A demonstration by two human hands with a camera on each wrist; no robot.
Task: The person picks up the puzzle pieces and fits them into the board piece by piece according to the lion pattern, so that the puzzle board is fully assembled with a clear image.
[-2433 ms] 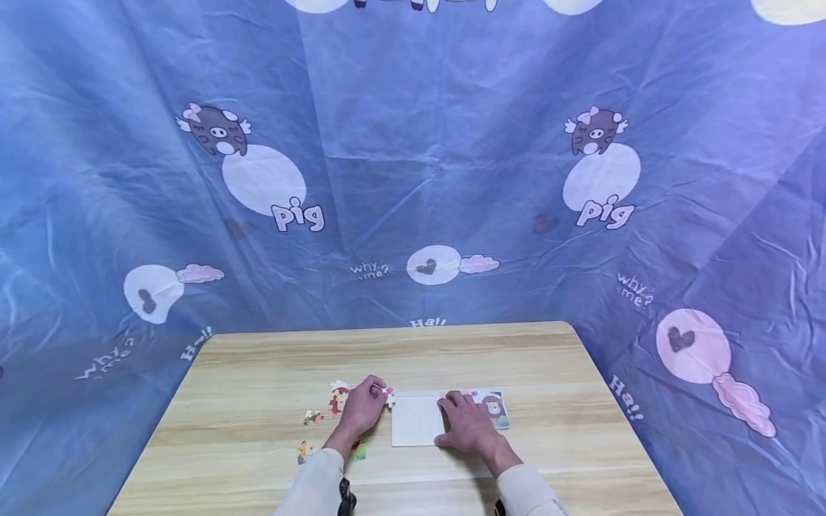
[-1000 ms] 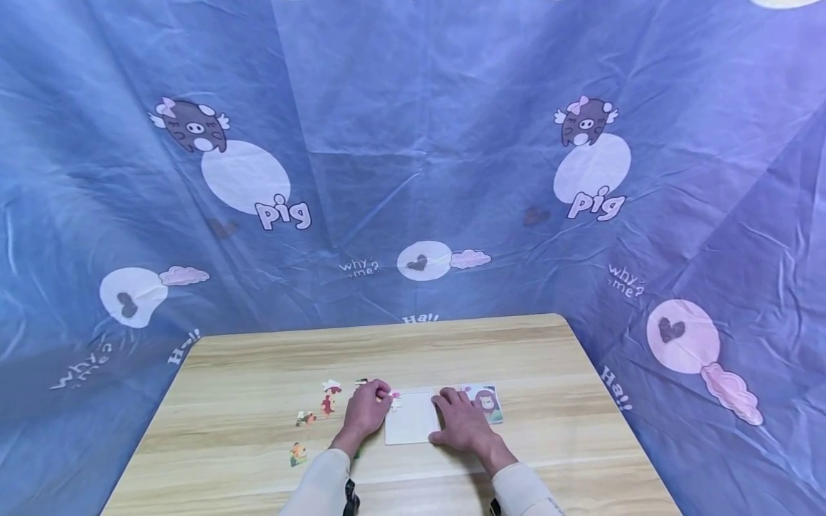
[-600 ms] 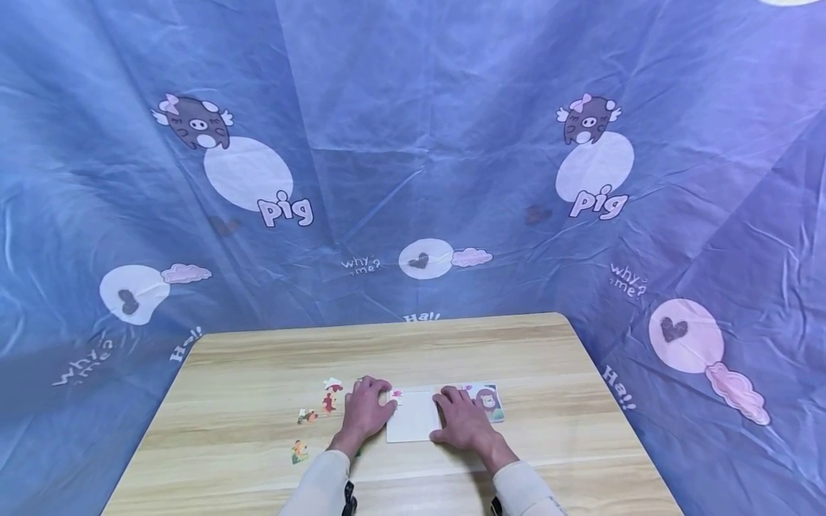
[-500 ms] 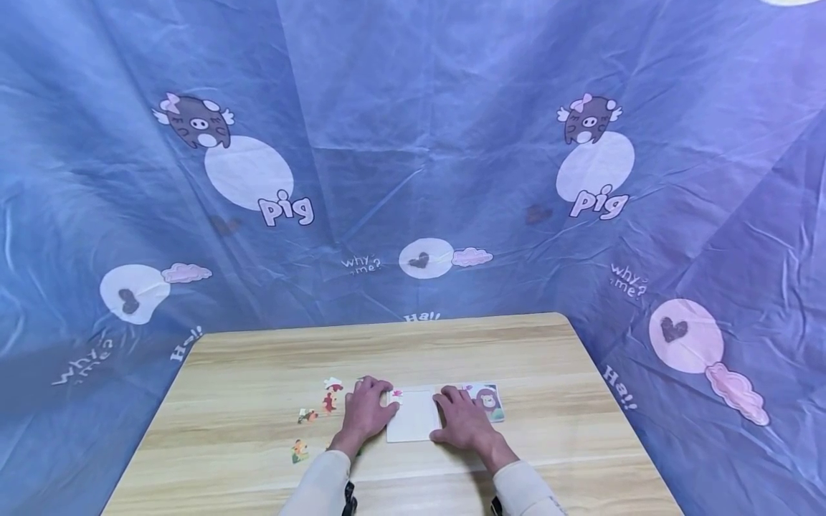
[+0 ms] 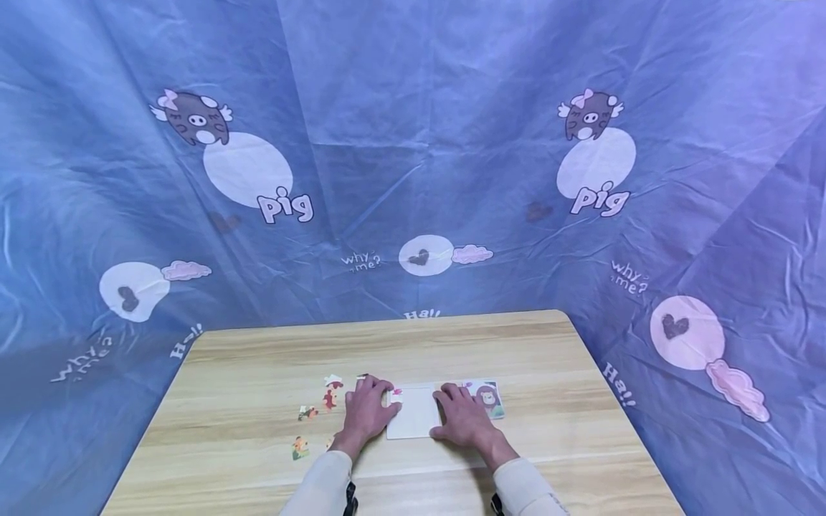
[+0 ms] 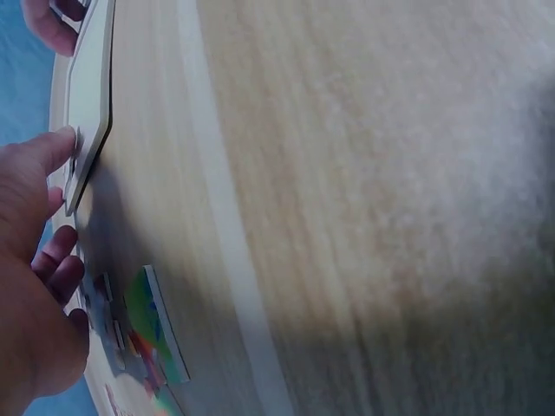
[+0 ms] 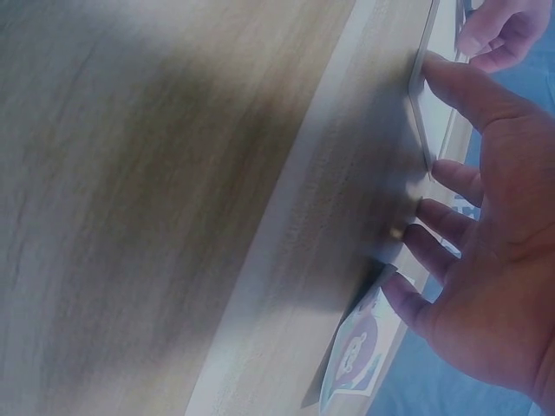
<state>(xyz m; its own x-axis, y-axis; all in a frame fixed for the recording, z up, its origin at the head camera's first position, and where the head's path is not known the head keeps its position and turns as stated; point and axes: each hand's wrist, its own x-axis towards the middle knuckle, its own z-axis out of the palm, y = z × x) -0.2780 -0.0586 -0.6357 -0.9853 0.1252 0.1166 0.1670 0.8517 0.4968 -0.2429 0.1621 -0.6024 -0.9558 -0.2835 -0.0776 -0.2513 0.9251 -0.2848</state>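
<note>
On the creased blue fabric sheet (image 5: 426, 107) around my pale wood-grain desk (image 5: 503, 351), I read light lettering: "pig" (image 5: 285, 206) twice, "why me?" (image 5: 361, 261) three times, and "Ha!!" (image 5: 422, 314) thrice, by the desk's far edge, far-left corner and right edge.

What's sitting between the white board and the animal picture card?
The right hand, over the wooden tabletop, lies between the white board and the animal picture card, as the head view shows.

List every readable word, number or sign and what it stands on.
"pig": twice, on the blue printed cloth backdrop.
"why me?": three times, same backdrop.
"Ha!!": three times, same backdrop.
Right sleeve: faint mark, too small to read.
Lion picture card: no legible lettering.
</note>
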